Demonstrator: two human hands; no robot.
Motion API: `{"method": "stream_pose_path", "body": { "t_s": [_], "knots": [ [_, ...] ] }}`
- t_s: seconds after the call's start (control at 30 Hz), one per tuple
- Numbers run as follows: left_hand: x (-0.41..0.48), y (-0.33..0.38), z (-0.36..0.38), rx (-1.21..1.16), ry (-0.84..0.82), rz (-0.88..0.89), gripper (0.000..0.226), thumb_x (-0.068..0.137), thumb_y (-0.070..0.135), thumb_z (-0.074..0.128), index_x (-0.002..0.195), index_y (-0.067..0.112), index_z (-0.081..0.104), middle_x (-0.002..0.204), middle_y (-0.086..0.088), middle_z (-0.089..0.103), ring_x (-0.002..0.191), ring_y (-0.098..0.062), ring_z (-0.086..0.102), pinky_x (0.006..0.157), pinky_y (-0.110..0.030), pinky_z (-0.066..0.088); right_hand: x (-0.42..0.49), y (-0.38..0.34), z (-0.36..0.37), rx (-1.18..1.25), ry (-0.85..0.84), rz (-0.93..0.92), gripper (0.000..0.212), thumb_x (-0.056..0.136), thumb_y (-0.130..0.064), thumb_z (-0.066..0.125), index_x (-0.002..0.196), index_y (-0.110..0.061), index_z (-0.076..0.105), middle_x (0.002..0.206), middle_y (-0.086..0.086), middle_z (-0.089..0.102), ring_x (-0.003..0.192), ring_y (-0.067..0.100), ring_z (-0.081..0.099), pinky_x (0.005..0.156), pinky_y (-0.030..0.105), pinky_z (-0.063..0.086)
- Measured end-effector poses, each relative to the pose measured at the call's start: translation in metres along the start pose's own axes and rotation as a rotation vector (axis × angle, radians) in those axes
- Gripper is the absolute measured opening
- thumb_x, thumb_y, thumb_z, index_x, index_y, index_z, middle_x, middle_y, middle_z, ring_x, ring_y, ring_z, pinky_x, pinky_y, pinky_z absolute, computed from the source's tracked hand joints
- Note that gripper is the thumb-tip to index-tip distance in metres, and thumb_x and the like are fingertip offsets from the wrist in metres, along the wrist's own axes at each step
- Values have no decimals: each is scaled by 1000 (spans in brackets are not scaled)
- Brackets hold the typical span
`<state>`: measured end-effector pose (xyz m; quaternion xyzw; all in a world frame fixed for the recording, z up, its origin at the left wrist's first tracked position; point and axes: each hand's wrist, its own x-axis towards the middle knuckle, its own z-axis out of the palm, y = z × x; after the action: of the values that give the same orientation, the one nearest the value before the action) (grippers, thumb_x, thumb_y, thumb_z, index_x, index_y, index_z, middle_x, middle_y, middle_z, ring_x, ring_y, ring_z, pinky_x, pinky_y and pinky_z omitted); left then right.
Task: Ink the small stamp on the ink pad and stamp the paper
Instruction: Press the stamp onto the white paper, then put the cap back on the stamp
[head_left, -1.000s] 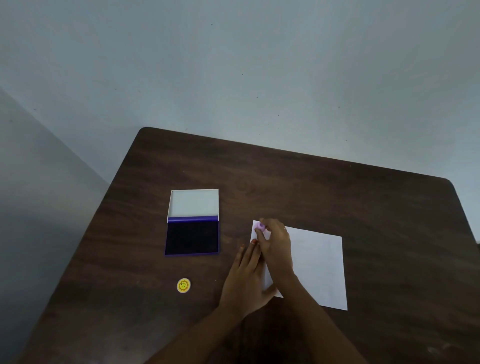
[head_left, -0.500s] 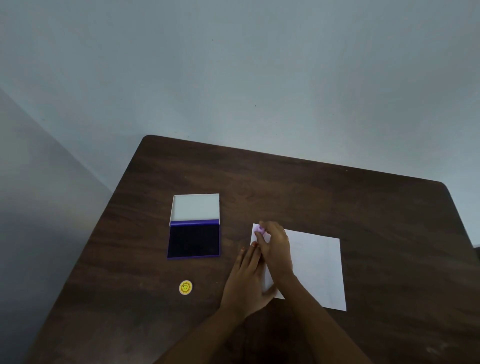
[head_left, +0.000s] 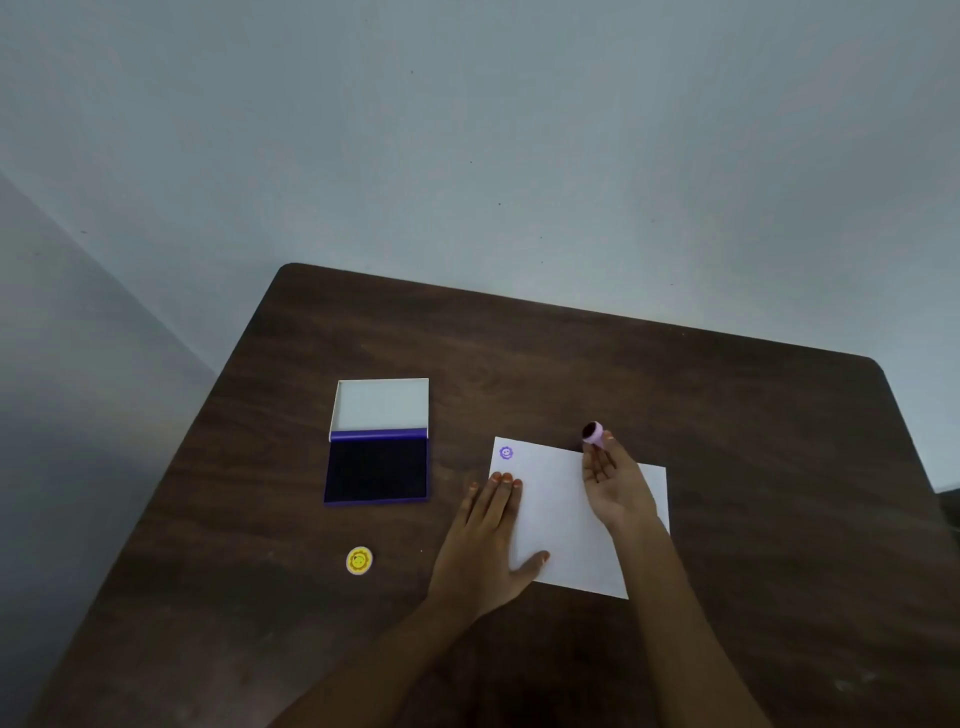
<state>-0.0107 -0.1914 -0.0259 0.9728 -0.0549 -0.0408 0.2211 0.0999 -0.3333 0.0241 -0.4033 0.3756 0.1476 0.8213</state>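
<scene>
A white sheet of paper (head_left: 558, 499) lies on the dark wooden table (head_left: 571, 374). A small purple smiley print (head_left: 506, 452) shows in its far left corner. My right hand (head_left: 613, 480) is turned palm up above the paper's far edge, pinching the small pink stamp (head_left: 593, 432) at its fingertips, inked face tilted up. My left hand (head_left: 485, 545) lies flat, fingers spread, on the paper's left edge. The open ink pad (head_left: 376, 470), dark purple with its white lid folded back, sits to the left of the paper.
A small round yellow smiley cap (head_left: 359, 560) lies near the front left of the table, below the ink pad. Pale walls stand behind the table and to its left.
My right hand lifted the stamp off the paper's far left corner and swung right, turning palm up. A purple print now shows where the stamp was. My left hand stayed put.
</scene>
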Motion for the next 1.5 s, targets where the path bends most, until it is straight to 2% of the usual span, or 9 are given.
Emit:
{"method": "stream_pose_path", "body": {
  "t_s": [0.07,0.23,0.43,0.73,0.93,1.0,1.07,1.17,1.5],
  "knots": [
    [-1,0,0,-8,2,-2,87,81,67,36,144,15,6,155,-4,12,139,-12,-2,111,-37,-8,-1,-5,-1,216,21,90,26,85,-12,59,110,-4,58,95,9,64,86,17,62,79,28,51],
    [-1,-1,0,2,-8,-7,86,81,66,36,144,14,8,155,-5,14,136,-12,-5,111,-39,-8,-1,-9,-1,301,0,169,23,85,-13,58,106,-5,57,95,8,63,85,16,62,72,26,52],
    [0,0,0,30,26,4,84,81,65,40,142,10,20,150,-8,27,138,-21,19,110,-47,5,1,-8,-3,295,-21,173,20,85,-15,58,103,-6,59,96,8,64,86,16,62,58,21,56],
    [-2,2,-3,-68,52,-16,82,81,65,41,144,20,11,154,1,18,140,-13,13,112,-30,-2,-22,2,3,215,-91,32,11,84,-15,59,92,-8,63,68,4,76,76,14,71,67,20,56],
    [-16,1,-21,-127,117,-42,60,91,47,41,142,21,21,153,-2,22,140,-16,17,111,-28,0,-47,19,18,-57,-215,-62,10,84,-15,59,84,-12,68,77,1,76,75,12,72,59,17,57],
    [-24,-9,-30,-127,124,-78,53,93,41,41,140,20,27,151,-3,28,139,-17,22,110,-25,2,-56,32,24,-181,-239,-111,16,85,-15,57,98,-8,64,93,4,72,88,16,68,71,19,56],
    [-35,-26,-41,-102,147,-97,45,93,36,44,135,19,37,145,-4,40,133,-16,32,111,-25,11,-65,48,29,-221,-257,-133,24,86,-12,54,109,-5,58,104,6,64,97,17,63,86,24,50],
    [-56,-54,-57,-68,184,-149,32,92,32,47,122,21,49,133,-1,51,121,-11,44,105,-25,29,-80,74,36,-209,-302,-115,30,87,-4,50,116,0,53,104,6,62,88,16,65,76,17,53],
    [-106,-99,-74,-52,139,-218,43,88,35,53,127,19,45,133,-4,46,117,-15,42,97,-27,37,-109,148,52,-431,-292,-103,14,81,-4,61,85,-17,65,86,1,69,86,14,66,86,30,49]
  ]
}}
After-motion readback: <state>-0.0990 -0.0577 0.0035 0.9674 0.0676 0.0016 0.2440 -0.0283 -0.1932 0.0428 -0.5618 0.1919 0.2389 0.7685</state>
